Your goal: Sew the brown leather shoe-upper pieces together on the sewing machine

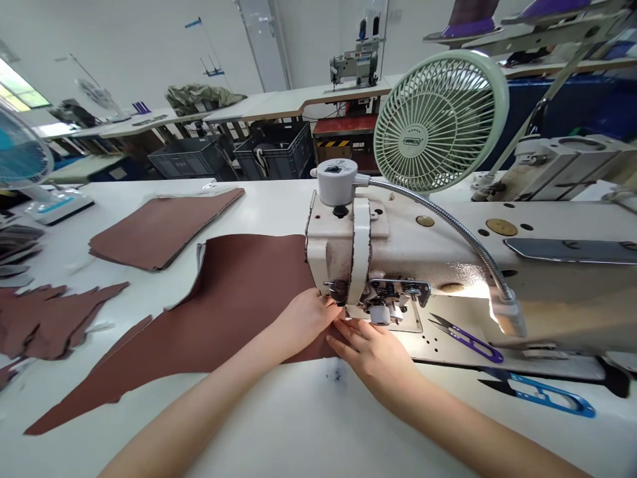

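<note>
A large brown leather-like piece point(249, 292) with a pale underside lies on the white table, its right end under the sewing machine head point(343, 245). My left hand point(306, 322) presses down on this piece just left of the presser area, fingers bent and closed, their tips partly hidden by the machine. My right hand point(381, 358) is at the piece's right end, close in front of the needle area, with its fingers gripping the edge next to my left fingertips. The needle and the stitch line are hidden.
Purple thread snips point(470, 338) lie on the machine bed, with blue snips point(542, 392) nearer me. A stack of brown pieces point(164, 229) and smaller cut pieces point(54, 318) lie left. A green fan point(440, 123) stands behind the machine; a flexible lamp point(507, 315) lights it.
</note>
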A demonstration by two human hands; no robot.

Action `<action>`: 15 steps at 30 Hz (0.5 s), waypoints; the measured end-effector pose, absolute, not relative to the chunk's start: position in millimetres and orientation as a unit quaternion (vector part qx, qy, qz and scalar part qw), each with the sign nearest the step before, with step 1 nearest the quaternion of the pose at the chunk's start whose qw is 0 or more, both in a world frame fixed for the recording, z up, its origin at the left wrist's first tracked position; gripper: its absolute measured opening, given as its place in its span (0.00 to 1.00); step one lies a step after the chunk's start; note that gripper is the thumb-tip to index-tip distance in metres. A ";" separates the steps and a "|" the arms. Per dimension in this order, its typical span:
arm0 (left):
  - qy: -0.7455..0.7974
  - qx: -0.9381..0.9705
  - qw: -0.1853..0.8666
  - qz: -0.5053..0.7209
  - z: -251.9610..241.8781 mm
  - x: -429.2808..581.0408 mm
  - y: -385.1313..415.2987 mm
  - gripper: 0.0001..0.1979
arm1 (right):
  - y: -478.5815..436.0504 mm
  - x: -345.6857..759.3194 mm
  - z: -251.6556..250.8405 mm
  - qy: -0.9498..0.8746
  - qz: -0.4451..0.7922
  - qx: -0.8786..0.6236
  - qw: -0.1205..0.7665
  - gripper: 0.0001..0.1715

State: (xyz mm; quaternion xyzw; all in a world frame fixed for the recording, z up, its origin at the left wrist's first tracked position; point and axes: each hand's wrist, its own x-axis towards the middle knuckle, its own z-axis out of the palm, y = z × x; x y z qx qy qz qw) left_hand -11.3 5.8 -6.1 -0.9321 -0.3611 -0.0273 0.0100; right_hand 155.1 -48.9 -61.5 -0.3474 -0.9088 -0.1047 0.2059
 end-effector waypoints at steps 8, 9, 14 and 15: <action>-0.453 -0.891 -0.011 -0.014 -10.5 7.3 -3.7 0.07 | -45.9 143.1 -77.0 -0.899 -0.133 -0.368 0.198 0.19; -0.458 -0.889 -0.009 -0.015 -11.0 8.2 -4.1 0.08 | -45.4 141.9 -78.4 -0.899 -0.134 -0.370 0.190 0.19; -0.466 -0.884 -0.012 -0.038 -14.2 5.7 -1.6 0.10 | -44.6 139.6 -79.7 -0.897 -0.125 -0.384 0.176 0.18; -0.461 -0.886 -0.019 -0.043 -14.3 3.5 -0.8 0.10 | -45.3 140.1 -79.3 -0.897 -0.129 -0.382 0.180 0.18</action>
